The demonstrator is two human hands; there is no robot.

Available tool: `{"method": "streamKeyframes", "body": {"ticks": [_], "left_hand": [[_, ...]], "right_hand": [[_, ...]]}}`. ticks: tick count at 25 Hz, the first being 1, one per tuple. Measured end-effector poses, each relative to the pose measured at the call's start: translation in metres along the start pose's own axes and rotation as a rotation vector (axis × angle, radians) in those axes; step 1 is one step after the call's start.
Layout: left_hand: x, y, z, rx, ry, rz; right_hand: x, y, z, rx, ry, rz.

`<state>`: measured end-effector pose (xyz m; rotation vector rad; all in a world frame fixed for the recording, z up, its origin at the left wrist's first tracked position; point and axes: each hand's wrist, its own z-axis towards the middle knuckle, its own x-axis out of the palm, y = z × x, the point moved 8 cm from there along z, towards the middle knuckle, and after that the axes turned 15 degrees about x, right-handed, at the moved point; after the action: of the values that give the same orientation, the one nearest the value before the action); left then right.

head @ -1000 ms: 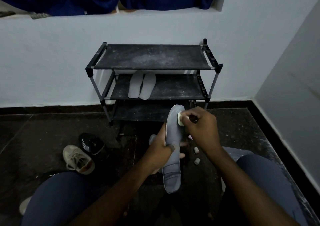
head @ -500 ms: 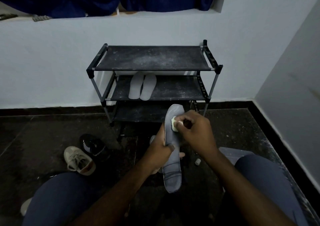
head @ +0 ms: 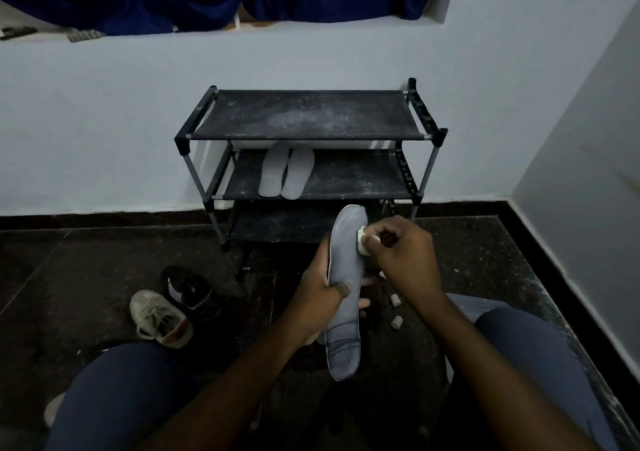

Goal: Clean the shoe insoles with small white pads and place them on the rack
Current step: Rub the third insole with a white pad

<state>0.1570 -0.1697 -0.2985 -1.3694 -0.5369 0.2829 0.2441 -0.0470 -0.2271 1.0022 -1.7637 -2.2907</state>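
Note:
My left hand [head: 320, 288] grips a grey insole [head: 344, 312] around its middle, holding it upright with the toe end up. My right hand [head: 403, 253] pinches a small white pad [head: 362, 241] and presses it against the right edge of the insole near the toe. Two pale insoles [head: 285, 170] lie side by side on the middle shelf of a black three-tier rack [head: 308, 114] against the wall.
A beige sneaker [head: 157, 317] and a black shoe [head: 188, 288] sit on the dark floor at the left. Two small pale cylinders [head: 396, 312] lie on the floor under my right wrist. My knees fill both lower corners. A wall closes the right side.
My right hand has slid the pad from the left side of the insole's toe area back to its right edge. The left hand keeps the insole still.

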Motion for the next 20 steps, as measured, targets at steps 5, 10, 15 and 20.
{"method": "streamKeyframes", "body": {"ticks": [5, 10, 15, 20], "left_hand": [[0.0, -0.001, 0.002, -0.008, -0.045, -0.086], [-0.002, -0.002, 0.003, -0.006, -0.058, -0.013], [-0.003, 0.003, 0.002, -0.016, -0.041, 0.039], [-0.002, 0.008, 0.002, -0.019, -0.017, 0.163]], "right_hand": [[0.016, 0.006, -0.008, -0.034, 0.112, -0.048], [0.007, 0.004, 0.0, -0.005, 0.027, -0.024], [0.018, 0.009, -0.007, -0.062, 0.104, -0.058], [-0.002, 0.003, 0.004, 0.004, -0.041, 0.008]]}}
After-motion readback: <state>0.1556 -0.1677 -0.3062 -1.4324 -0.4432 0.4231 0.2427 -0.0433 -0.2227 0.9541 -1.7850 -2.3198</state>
